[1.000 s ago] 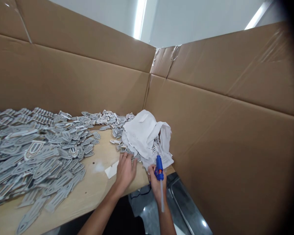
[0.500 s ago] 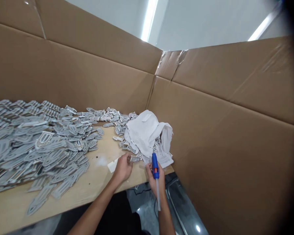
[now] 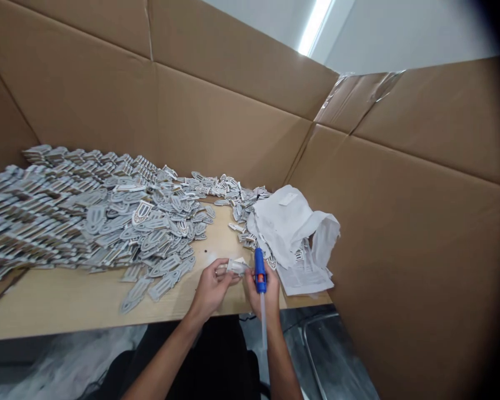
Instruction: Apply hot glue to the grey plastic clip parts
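My left hand [image 3: 210, 286] is closed on a small grey-white cut-out piece [image 3: 236, 266], held just above the wooden table [image 3: 87, 303] near its front edge. My right hand [image 3: 261, 294] grips a blue hot glue gun [image 3: 259, 272] with a clear glue stick sticking out of its back toward me; its nose points at the piece. Both hands nearly touch. A crumpled white bag [image 3: 294, 228] with more small pieces lies just behind and right of them.
A big heap of grey cut-out pieces [image 3: 87, 214] covers the left and back of the table. Tall cardboard walls [image 3: 400, 222] enclose the back and right. A dark glossy floor and a metal frame [image 3: 312, 355] show below the table edge.
My left hand lifted a small piece off the table and brought it to the glue gun's nose. The view swung left, showing more of the heap.
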`<state>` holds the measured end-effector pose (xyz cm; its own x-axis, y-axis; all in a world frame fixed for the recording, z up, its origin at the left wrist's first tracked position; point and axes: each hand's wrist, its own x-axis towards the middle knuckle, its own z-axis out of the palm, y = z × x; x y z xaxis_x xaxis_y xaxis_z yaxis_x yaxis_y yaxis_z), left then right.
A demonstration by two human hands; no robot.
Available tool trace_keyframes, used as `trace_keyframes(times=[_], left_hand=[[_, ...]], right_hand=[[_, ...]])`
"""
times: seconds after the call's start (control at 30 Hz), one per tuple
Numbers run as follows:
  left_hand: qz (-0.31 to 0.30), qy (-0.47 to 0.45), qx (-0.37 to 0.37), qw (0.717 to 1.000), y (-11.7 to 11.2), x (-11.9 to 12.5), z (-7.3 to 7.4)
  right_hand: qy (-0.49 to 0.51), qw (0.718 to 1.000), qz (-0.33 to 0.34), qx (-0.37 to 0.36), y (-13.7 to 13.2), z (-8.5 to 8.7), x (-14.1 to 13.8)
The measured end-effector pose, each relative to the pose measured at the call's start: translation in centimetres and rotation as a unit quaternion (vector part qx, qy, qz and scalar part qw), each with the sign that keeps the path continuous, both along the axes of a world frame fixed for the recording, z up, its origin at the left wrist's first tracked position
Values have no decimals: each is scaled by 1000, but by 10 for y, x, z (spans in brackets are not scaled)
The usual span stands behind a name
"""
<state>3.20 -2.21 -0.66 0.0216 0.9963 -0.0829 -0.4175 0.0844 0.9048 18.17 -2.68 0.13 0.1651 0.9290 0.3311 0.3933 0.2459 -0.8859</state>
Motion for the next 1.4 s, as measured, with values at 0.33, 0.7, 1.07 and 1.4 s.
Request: trace_keyframes(times=[0.33, 0.7, 1.07, 1.4], left_hand=[[-1, 22, 20, 1000, -6, -14, -14], [5, 40, 30, 999, -7, -15, -19], [26, 159, 67, 985, -11, -18, -14], [53, 179, 82, 979, -15, -18, -14]], right_hand=[[-34, 998, 38, -37, -1, 7, -17], [-28, 996, 62, -51, 0, 8, -20], [-52, 992, 85, -74, -2, 8, -26], [-89, 992, 35, -86, -1, 10, -35]])
